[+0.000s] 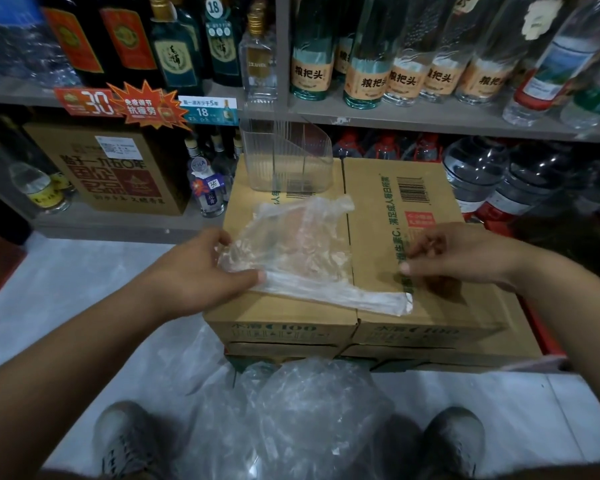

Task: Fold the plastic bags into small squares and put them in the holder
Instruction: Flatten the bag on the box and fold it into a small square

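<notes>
While the left hand pinches the bag at its 9 o'clock edge, thumb on top, the right hand hovers at 3 o'clock, fingers loosely curled, nothing visibly held. Best flatten it, push out air, crease sharply. Bag lies on a cardboard box; holder at 12 o'clock, spare bags on the floor at 6. Bottle shelves behind.
</notes>
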`<state>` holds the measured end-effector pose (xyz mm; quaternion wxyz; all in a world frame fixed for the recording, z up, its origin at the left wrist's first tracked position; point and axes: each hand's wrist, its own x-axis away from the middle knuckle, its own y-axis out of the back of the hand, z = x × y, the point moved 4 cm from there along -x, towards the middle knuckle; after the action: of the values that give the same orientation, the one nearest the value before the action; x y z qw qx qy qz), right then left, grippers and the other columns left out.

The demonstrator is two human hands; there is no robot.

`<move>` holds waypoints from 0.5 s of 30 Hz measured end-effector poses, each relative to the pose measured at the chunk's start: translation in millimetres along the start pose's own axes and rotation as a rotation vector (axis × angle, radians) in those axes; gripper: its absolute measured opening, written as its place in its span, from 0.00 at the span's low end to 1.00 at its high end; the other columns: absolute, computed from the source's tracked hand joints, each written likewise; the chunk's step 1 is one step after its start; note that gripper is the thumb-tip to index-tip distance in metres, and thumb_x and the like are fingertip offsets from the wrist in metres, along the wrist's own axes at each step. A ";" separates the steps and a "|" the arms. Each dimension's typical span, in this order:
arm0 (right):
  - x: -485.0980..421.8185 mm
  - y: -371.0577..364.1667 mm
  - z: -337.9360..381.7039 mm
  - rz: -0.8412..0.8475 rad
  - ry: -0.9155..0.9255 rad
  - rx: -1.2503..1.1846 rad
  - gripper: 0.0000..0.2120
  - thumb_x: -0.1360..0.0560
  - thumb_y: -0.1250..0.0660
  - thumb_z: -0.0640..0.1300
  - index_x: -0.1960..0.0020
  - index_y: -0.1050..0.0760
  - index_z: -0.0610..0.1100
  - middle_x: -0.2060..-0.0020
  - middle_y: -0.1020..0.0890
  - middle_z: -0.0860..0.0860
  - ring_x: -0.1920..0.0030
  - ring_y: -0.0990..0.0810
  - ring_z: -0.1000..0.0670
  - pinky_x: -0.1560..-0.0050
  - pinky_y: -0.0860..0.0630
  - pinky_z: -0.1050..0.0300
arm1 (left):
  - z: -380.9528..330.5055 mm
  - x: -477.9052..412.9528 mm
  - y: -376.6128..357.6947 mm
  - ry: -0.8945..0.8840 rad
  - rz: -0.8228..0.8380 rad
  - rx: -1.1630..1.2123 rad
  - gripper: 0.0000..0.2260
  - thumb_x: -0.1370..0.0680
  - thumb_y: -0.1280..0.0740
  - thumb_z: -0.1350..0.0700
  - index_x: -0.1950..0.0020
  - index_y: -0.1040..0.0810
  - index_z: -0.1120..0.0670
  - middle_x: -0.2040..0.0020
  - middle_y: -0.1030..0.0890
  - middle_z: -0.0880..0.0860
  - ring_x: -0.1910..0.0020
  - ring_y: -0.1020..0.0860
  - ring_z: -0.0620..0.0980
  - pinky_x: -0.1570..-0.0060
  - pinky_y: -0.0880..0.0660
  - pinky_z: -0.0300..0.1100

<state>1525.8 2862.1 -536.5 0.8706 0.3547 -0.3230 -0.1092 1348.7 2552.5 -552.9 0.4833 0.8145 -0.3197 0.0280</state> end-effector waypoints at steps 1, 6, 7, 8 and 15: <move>-3.0 2.8 5.2 -0.055 0.037 -0.046 0.15 0.29 0.23 0.54 0.50 0.19 0.46 0.53 0.17 0.47 0.51 0.20 0.49 0.50 0.24 0.53 | -2.9 0.6 1.6 0.014 0.026 -0.061 0.33 0.32 0.30 0.28 0.36 0.30 0.45 0.44 0.22 0.49 0.46 0.21 0.52 0.48 0.24 0.48; -30.8 -3.1 38.8 -0.243 0.141 -0.246 0.09 0.22 0.29 0.48 0.50 0.19 0.42 0.59 0.17 0.44 0.60 0.20 0.49 0.59 0.23 0.56 | -24.9 -18.0 16.4 -0.047 -0.146 -0.165 0.21 0.24 0.36 0.33 0.54 0.28 0.52 0.57 0.21 0.52 0.57 0.23 0.52 0.59 0.30 0.47; -38.0 -5.5 44.7 -0.266 0.132 -0.268 0.09 0.21 0.30 0.48 0.50 0.19 0.42 0.59 0.17 0.45 0.60 0.20 0.49 0.58 0.22 0.55 | -26.3 -26.8 15.9 -0.062 -0.189 -0.128 0.19 0.23 0.35 0.36 0.54 0.28 0.52 0.58 0.20 0.52 0.57 0.23 0.53 0.59 0.29 0.48; -46.4 -7.6 49.2 -0.288 0.119 -0.296 0.09 0.21 0.30 0.49 0.50 0.19 0.43 0.59 0.17 0.45 0.60 0.20 0.48 0.56 0.21 0.52 | -27.2 -35.6 14.1 -0.082 -0.233 -0.094 0.16 0.22 0.34 0.40 0.53 0.28 0.52 0.58 0.20 0.52 0.56 0.22 0.54 0.57 0.27 0.49; -82.0 -28.3 60.5 -0.311 0.038 -0.408 0.07 0.23 0.26 0.45 0.54 0.20 0.41 0.65 0.18 0.45 0.69 0.22 0.50 0.67 0.22 0.57 | -28.4 -78.6 -9.8 -0.135 -0.287 0.178 0.13 0.22 0.30 0.54 0.40 0.29 0.50 0.58 0.20 0.48 0.62 0.20 0.48 0.62 0.28 0.41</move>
<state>1425.2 2842.9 -563.0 0.9028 0.2191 -0.2195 -0.2981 1299.2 2617.4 -573.3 0.3858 0.8914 -0.2280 -0.0680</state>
